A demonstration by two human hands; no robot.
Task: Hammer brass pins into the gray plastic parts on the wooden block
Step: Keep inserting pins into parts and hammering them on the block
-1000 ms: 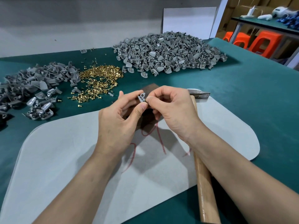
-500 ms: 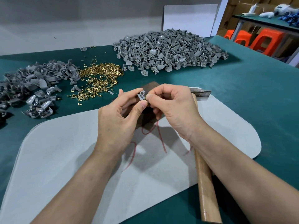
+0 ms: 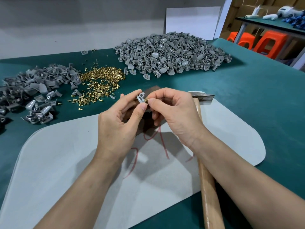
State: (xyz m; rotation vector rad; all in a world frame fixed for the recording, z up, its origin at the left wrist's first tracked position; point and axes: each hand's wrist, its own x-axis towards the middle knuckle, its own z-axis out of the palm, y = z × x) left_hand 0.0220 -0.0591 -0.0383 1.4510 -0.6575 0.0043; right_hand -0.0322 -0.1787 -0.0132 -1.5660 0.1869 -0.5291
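My left hand [image 3: 120,123] pinches a small gray plastic part [image 3: 141,98] between thumb and fingers, held above the dark wooden block [image 3: 152,89]. My right hand [image 3: 175,113] pinches a brass pin [image 3: 146,100] whose tip meets the part's side. Both hands hide most of the block. The hammer [image 3: 208,184] lies on the table under my right forearm, its wooden handle toward me and its metal head [image 3: 204,96] beyond my right hand.
A pale gray mat [image 3: 66,162] with red marks covers the green table [image 3: 264,100]. Loose brass pins [image 3: 100,83] lie at centre left. Gray parts are heaped at the left [image 3: 33,90] and far centre [image 3: 170,55]. Orange stools [image 3: 269,43] stand at the far right.
The brass pin now shows between my right fingertips and the gray part; before, the fingers covered it. Both hands stay in place above the block.
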